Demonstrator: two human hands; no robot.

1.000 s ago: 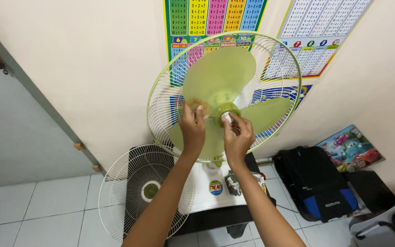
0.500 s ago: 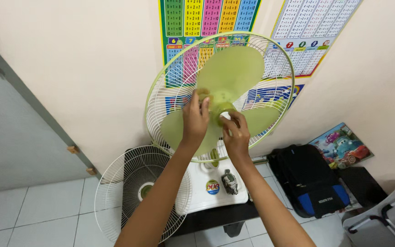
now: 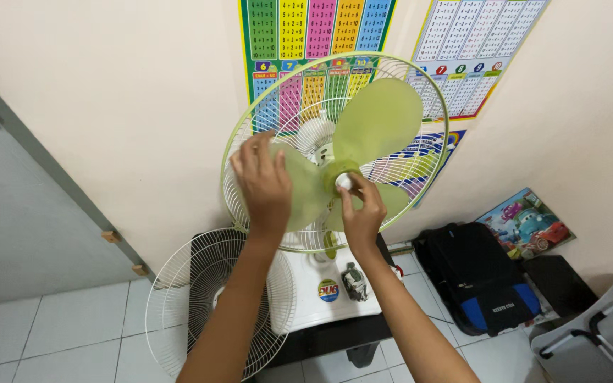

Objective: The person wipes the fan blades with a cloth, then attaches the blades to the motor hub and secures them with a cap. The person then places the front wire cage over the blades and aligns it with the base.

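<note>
- Fan blade [image 3: 377, 120] in translucent green sits inside the rear half of the wire guard [image 3: 250, 128], at twelve o'clock from my head camera, a little above my hands and in front of the wall charts [image 3: 313, 32].
- My left hand [image 3: 264, 181] lies flat on the blade lobe at nine o'clock of the hub, fingers spread, pressing on it rather than wrapped round it.
- My right hand [image 3: 360, 209] is pinched on the small white hub cap [image 3: 345, 182] at the centre — thumb and fingertips closed round it, as far as I can see.
- The two hands are apart, one on each side of the hub.
- To do this well, I judge the left palm should hold the blade dead steady while the right fingers alone do the turning; if the blade slips, the cap only spins with it.
- I would keep the pinch square on the cap and the wrist clear of the guard wires — a skewed grip could bind on the thread.
- The front guard [image 3: 214, 305] is off and leans on the tiled floor [image 3: 51, 333] at seven o'clock, beside the fan's white base [image 3: 328, 291].
- A black and blue backpack [image 3: 484, 284] lies at four o'clock, a grey chair [image 3: 597, 333] further right.
</note>
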